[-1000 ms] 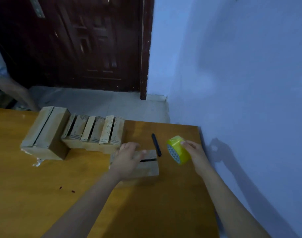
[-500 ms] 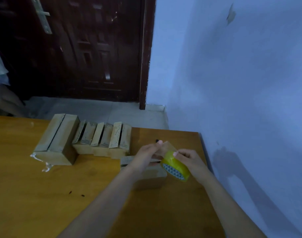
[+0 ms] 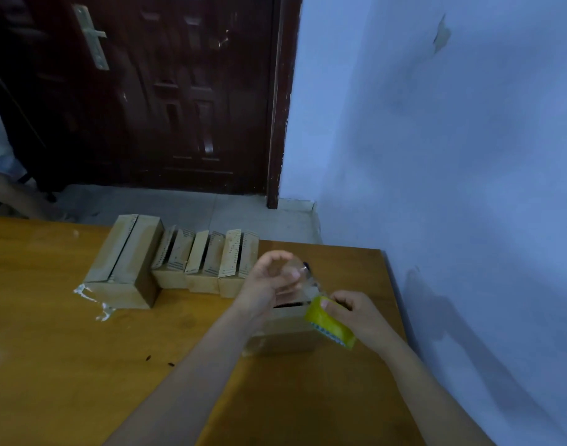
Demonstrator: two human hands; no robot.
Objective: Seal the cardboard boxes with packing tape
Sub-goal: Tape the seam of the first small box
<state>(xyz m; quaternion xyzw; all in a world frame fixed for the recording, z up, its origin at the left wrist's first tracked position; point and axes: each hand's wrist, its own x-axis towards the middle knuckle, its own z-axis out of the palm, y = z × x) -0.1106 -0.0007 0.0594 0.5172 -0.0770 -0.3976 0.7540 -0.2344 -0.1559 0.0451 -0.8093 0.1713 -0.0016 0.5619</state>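
Note:
A small cardboard box [image 3: 285, 333] with a dark slit between its top flaps sits on the wooden table [image 3: 66, 365] in front of me. My right hand [image 3: 356, 313] grips a yellow roll of packing tape [image 3: 329, 323] at the box's right edge. My left hand [image 3: 269, 281] hovers over the box's far side, fingers pinching the clear tape end [image 3: 303, 281] drawn from the roll. The tape strip stretches between the two hands above the box top.
A larger box [image 3: 124, 268] with tape scraps at its base and a row of small open-flapped boxes [image 3: 208, 259] stand at the table's far edge. A black pen [image 3: 307, 267] lies behind my left hand. The blue wall [image 3: 452, 188] borders the table's right side. A dark door [image 3: 153, 91] is beyond.
My right hand brought the tape roll from the right onto the box. My left hand left the box top and took the tape end, pulling it away from the roll.

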